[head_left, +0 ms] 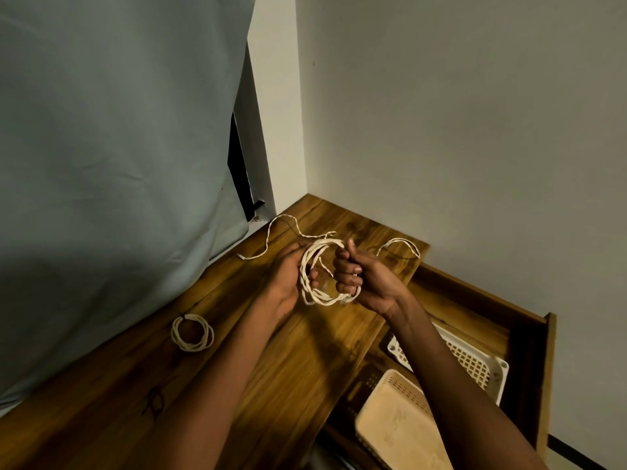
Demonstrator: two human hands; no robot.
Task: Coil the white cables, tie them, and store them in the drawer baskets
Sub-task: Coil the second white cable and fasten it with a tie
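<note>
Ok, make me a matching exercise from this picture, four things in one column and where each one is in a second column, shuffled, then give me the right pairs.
Things:
1. half-coiled white cable
2. tied cable coil
3. white lattice basket
4. beige basket

Places:
A. in the open drawer, at the end nearer the wall
B. lying alone on the wooden tabletop, left of the arms
C. held between the left hand and right hand
D. in the open drawer, at the end nearer the camera

Pairs: 1-C, 2-B, 3-A, 4-D
</note>
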